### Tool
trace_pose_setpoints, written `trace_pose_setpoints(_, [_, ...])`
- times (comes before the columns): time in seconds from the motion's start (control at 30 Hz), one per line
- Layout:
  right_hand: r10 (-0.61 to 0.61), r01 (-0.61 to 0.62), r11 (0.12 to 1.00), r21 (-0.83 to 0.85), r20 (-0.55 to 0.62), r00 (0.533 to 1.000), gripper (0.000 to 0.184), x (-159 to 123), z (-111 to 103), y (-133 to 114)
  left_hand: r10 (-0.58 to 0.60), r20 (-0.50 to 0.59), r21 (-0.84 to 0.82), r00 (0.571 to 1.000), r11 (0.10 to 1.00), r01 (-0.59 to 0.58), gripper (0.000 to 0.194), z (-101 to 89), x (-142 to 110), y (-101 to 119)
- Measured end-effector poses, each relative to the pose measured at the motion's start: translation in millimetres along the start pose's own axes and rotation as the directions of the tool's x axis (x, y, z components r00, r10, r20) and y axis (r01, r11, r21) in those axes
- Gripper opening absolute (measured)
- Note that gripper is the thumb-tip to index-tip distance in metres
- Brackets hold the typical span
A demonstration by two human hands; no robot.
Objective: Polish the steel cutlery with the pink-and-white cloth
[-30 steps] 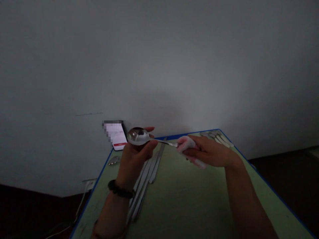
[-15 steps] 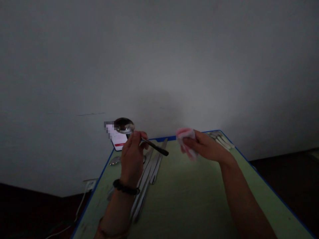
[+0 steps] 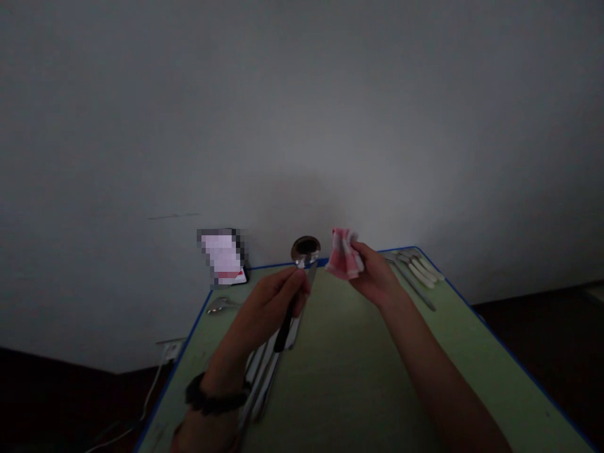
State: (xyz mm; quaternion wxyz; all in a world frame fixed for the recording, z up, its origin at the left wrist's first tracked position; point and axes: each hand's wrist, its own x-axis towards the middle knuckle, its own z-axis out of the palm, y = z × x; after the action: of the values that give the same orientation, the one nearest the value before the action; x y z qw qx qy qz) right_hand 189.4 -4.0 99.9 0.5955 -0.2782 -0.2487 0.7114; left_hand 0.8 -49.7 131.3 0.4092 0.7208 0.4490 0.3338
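Note:
My left hand is closed around the neck of a metal spoon. The spoon's bowl points up and away from me, and its dark handle comes out below my fingers. To the right, my right hand pinches a crumpled pink and white cloth, which hangs apart from the spoon. Under my left hand and forearm several table knives lie side by side, partly hidden. Another spoon rests near the table's left edge, its handle covered by my left hand.
The green table has a blue edge and meets a grey wall. A lit phone leans at the back left corner. Several pieces of cutlery lie at the back right. A socket with a white cable is low on the left.
My left hand has moved right and turned the spoon from pointing left to upright, bowl away from me. The cloth has come off the handle and rises slightly in my right hand.

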Motion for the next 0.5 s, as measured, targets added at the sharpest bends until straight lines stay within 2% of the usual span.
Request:
trace_pose_setpoints(0.17, [-0.030,0.030,0.999,-0.027,0.013,0.999,0.026,-2.2,7.6,3.7,-0.008,0.039,0.032,0.999,0.999,0.007,0.036,-0.5,-2.9,-0.1])
trace_pose_setpoints(0.33, [-0.025,0.031,0.999,-0.039,0.125,0.992,0.029,-6.0,12.5,1.5,-0.038,0.064,0.053,0.997,0.998,0.034,0.037,1.9,-3.1,-0.9])
trace_pose_setpoints(0.5, [-0.018,0.046,0.990,-0.132,0.206,0.978,0.031,-15.0,19.2,-1.9,-0.052,0.038,0.099,0.998,0.994,0.048,0.037,2.0,-1.1,-1.8])
